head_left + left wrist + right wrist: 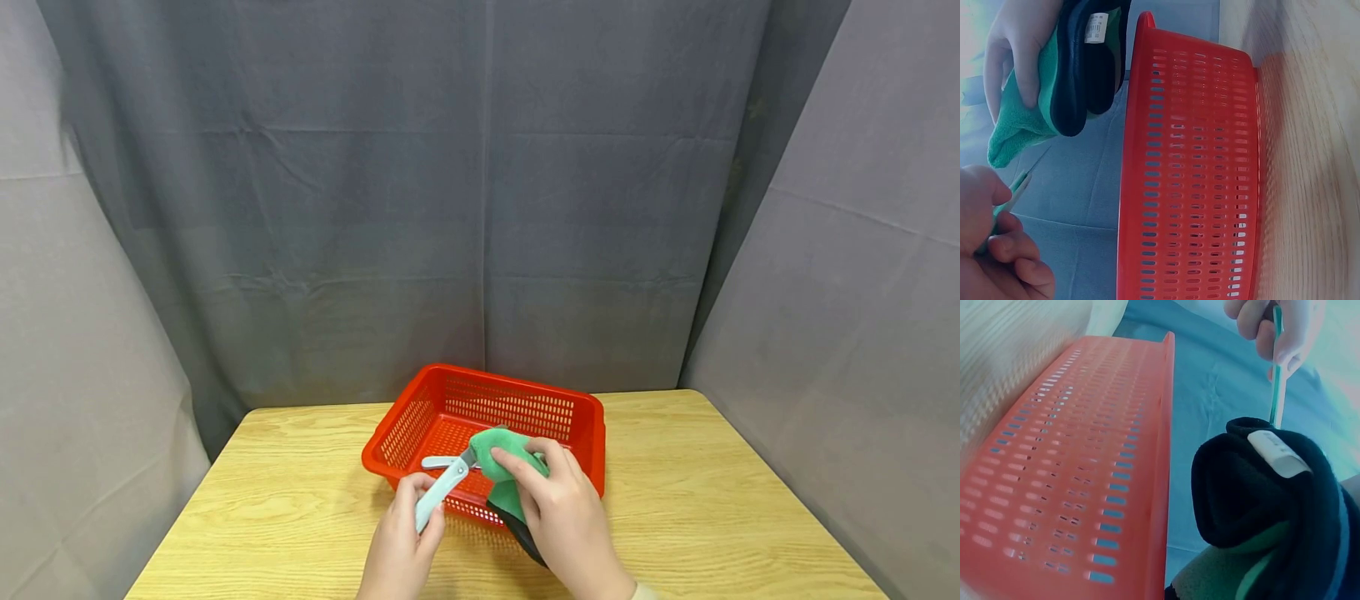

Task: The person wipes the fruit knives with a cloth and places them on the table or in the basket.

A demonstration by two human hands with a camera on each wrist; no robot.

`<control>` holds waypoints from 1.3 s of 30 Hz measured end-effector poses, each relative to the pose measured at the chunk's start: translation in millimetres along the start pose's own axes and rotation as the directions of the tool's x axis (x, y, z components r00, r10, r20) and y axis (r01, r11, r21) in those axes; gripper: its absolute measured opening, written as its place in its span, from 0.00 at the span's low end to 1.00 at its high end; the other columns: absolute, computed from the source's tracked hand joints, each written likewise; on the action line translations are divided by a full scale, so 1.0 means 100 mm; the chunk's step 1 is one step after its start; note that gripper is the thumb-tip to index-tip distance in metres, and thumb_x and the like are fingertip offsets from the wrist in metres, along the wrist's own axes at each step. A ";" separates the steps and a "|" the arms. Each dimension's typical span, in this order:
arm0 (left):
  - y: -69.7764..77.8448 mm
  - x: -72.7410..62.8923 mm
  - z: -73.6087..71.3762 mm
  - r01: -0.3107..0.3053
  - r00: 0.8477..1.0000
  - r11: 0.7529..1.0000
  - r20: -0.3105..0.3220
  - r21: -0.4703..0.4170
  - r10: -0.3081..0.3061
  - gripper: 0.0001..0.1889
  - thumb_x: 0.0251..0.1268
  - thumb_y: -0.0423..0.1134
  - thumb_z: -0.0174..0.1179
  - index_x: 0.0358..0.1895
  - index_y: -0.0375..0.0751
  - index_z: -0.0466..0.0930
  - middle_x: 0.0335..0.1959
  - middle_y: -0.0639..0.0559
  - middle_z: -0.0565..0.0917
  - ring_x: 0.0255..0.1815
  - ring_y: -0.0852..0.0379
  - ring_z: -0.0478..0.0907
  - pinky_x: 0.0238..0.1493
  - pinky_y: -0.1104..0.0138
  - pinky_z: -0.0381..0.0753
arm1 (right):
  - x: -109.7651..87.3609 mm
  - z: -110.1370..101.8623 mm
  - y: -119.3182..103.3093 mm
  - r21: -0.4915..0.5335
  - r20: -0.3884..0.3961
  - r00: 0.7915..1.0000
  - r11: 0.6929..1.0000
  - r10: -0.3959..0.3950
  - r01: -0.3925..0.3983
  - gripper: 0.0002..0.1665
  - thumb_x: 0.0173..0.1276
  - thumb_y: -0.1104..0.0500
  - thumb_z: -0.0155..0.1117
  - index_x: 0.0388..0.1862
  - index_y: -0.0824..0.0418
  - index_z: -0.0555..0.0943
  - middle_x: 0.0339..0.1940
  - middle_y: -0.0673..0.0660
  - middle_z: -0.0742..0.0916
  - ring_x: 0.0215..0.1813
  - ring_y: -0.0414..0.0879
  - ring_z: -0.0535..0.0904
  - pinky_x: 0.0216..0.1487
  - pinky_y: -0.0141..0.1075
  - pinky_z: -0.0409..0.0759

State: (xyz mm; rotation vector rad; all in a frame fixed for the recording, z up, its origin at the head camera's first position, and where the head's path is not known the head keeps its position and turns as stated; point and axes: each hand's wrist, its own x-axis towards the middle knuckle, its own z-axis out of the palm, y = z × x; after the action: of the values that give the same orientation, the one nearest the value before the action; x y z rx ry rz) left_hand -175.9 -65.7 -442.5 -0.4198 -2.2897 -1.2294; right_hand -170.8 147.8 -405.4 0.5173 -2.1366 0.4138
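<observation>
My left hand (401, 537) grips the pale blue handle of a folding knife (441, 495), which points up and to the right. A green cloth with a black side (506, 497) covers most of the knife's blade; only the part near the pivot shows in the head view. Fingers of my right hand (564, 504) press this cloth around the blade. In the right wrist view the bunched cloth (1260, 487) shows its black side and a white label. Both hands are over the near side of a red basket (491, 376). Another pale blue handle (437, 462) lies inside it.
The perforated basket stands on a light wooden table (720, 500), near its back edge. Grey curtains (360, 208) hang behind the table and along both sides.
</observation>
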 end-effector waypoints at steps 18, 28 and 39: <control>0.01 -0.01 0.02 -0.053 0.999 0.999 -0.009 -0.011 0.053 0.17 0.61 0.28 0.65 0.53 0.42 0.76 0.30 0.63 0.74 0.26 0.72 0.64 0.27 0.73 0.67 | -0.03 0.06 -0.03 0.029 -0.013 1.000 0.999 -0.028 0.028 0.34 0.52 0.70 0.81 0.56 0.43 0.88 0.48 0.56 0.83 0.46 0.51 0.82 0.38 0.42 0.85; 0.03 -0.01 0.00 -0.034 0.999 0.999 0.017 -0.004 0.034 0.17 0.62 0.29 0.64 0.53 0.40 0.75 0.30 0.62 0.73 0.26 0.71 0.64 0.28 0.72 0.66 | -0.02 0.08 0.03 -0.020 -0.003 0.999 0.998 0.054 -0.054 0.34 0.51 0.70 0.82 0.54 0.42 0.88 0.46 0.56 0.83 0.39 0.47 0.79 0.31 0.36 0.81; 0.01 -0.03 0.01 -0.071 0.997 0.997 -0.013 -0.018 0.071 0.18 0.60 0.28 0.66 0.52 0.44 0.75 0.27 0.65 0.70 0.26 0.72 0.62 0.27 0.73 0.65 | -0.02 0.09 0.10 -0.042 -0.032 0.994 0.993 0.109 -0.110 0.34 0.51 0.73 0.79 0.54 0.45 0.88 0.45 0.57 0.82 0.38 0.50 0.79 0.31 0.39 0.81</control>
State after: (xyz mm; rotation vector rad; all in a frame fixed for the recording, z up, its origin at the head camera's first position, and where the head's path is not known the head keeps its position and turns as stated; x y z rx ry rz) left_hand -173.0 -64.3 -443.5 -0.4941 -2.2346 -1.2163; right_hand -180.9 152.5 -412.9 0.3685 -2.1472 0.4324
